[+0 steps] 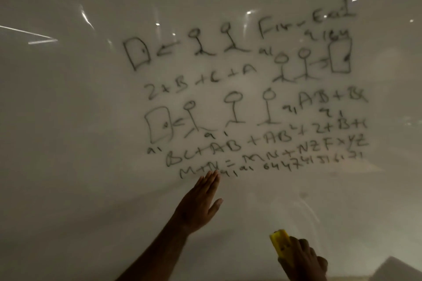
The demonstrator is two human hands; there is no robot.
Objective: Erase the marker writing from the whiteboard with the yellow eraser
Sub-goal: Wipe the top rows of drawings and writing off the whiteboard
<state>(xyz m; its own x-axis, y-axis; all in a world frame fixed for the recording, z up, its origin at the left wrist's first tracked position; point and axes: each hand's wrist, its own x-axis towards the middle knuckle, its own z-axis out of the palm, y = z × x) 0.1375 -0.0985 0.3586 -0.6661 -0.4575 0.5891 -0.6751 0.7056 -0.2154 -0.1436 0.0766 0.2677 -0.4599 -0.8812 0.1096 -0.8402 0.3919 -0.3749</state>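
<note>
Head view: the yellow eraser [281, 245] is gripped in the right hand [301, 260], low on the whiteboard [68, 121], well below the marker writing [251, 98]. The left hand [201, 201] is spread flat, seemingly bracing the board. Long overlapping strokes should be started from the bottom line.

The marker writing [249, 98] is blurred, the right hand [301, 260] covers the yellow eraser's [280, 242] lower end, and the bottom edge cuts both forearms.
</note>
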